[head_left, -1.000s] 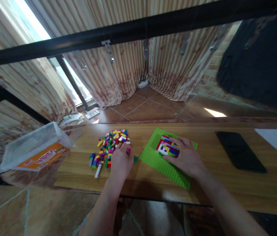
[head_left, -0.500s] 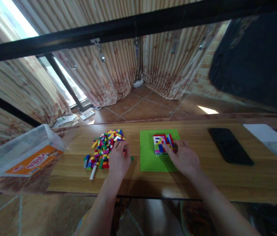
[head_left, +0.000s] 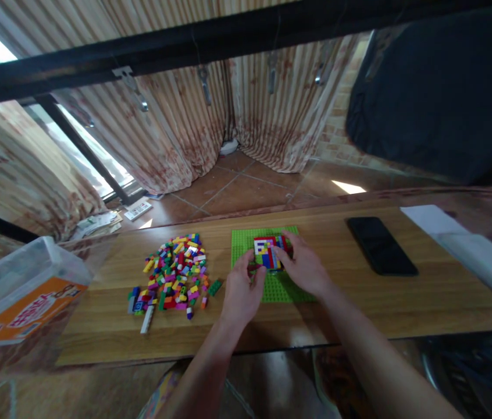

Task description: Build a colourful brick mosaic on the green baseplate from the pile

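Observation:
A low, multicoloured block of toy bricks sits on a green studded baseplate. Its top shows white, red, blue and yellow pieces. My right hand grips the block from its right side, thumb lying over the top. At the lower left corner of the block is my left hand, its fingers curled toward the thumb. Whatever those fingertips pinch is too small or hidden to make out. A loose heap of small toy bricks lies left of the baseplate, with a dark green brick nearest my left hand.
A clear plastic tub with an orange label stands at the left. A long white brick strip lies before the heap. To the right are a black phone and white paper on the wooden table.
My left hand has moved right, from the brick heap to the left edge of the brick block. My right hand still holds the block. The camera view has shifted to the right.

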`<state>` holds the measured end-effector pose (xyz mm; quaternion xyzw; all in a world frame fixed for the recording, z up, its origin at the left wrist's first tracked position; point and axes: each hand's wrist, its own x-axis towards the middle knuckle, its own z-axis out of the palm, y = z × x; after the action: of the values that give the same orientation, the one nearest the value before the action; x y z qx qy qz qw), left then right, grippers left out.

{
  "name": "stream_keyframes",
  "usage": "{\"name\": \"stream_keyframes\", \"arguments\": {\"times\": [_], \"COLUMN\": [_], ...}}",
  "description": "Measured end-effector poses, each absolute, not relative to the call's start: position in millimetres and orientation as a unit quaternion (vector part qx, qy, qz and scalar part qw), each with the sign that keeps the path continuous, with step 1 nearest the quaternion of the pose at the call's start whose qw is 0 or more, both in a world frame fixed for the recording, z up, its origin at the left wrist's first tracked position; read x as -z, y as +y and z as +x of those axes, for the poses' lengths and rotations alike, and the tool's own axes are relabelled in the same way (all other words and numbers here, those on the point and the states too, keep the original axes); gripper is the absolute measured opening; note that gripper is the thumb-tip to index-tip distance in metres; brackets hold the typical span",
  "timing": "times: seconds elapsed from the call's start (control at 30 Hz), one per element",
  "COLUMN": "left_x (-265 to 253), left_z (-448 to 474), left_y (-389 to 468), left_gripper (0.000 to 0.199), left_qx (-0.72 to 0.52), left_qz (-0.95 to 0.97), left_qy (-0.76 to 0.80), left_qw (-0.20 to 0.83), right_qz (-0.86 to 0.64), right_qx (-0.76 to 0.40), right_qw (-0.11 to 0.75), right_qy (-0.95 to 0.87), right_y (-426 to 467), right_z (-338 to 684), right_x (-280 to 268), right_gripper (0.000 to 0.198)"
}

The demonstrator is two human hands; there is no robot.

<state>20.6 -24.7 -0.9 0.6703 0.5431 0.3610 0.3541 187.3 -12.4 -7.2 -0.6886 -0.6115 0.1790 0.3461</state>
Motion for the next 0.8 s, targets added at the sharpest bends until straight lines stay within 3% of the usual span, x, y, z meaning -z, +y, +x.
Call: {"name": "stream_keyframes", "arguments": {"times": [0.3,0.4,0.6,0.8], "left_x": [-3.3,-5.1,0.1,8.9], "left_z": [18.5,16.6,19.0,30.9], "left_y": [-24.1,-25.3,-20.4,-18.9], "left_gripper": [0.044,0.032,0.015,0.025], "left_qx": [-0.31,-0.287,-0.36,-0.414], "left_qz": [0.669,0.685,0.68,0.635], "left_qy": [0.606,0.617,0.594,0.57], "left_qw": [0.297,0.26,0.234,0.316], "right_qz": [-0.702,-0.71,-0.695,-0.662], "right_qx": [-0.181,-0.178,-0.222,-0.28], "right_qw": [0.319,0.325,0.413,0.496], "right_qy": [-0.61,-0.598,-0.544,-0.488], "right_y": [-20.1,-27.8,-38.0,-34.7], "right_z": [174.8,168.2,145.5,137.6], "right_x": [3.3,2.6,9.3,15.5], "right_gripper": [0.035,0.024,0.022,0.027]}}
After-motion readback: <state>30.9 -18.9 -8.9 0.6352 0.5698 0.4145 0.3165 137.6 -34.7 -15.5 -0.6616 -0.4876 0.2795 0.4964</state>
